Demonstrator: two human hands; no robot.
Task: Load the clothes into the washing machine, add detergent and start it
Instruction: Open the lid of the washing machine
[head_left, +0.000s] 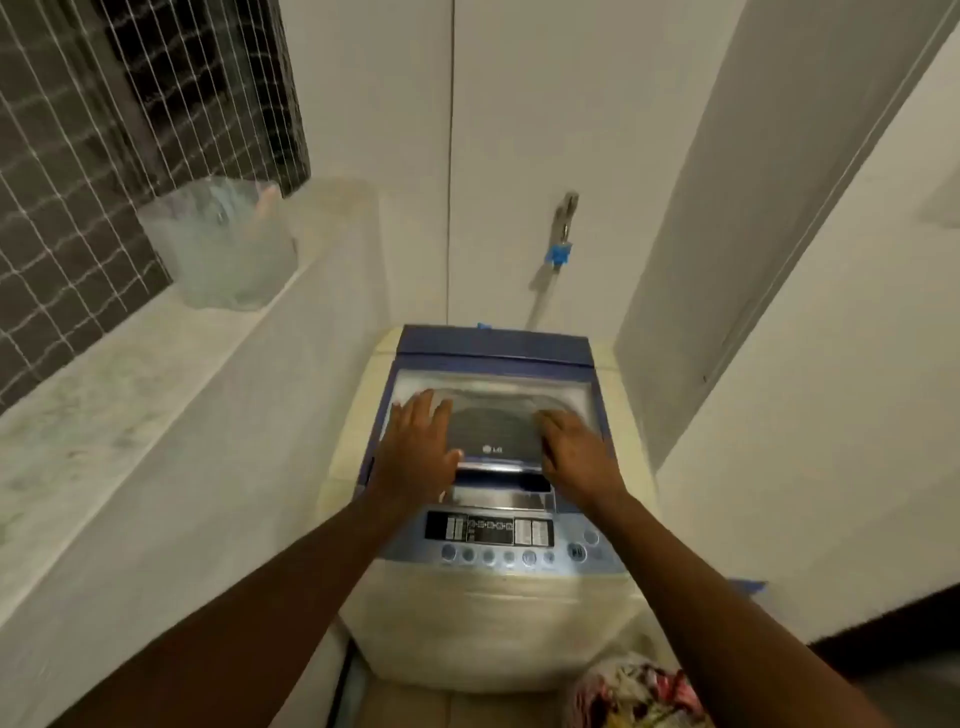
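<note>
Two hands, left hand (418, 452) and right hand (576, 457), both flat and unclenched, fingers spread, palms pressed on the one transparent lid (493, 410) of a single top-loading washing machine (483, 623), gripping nothing. Boxy cream body, blue-rimmed top, one control panel (498, 543) with a row of round buttons just nearer than the wrists. One bundle of patterned clothes (639, 693) low at right, well apart from both hands. One crinkled clear plastic bag (223, 249) on the stone ledge (104, 395) at left.
</note>
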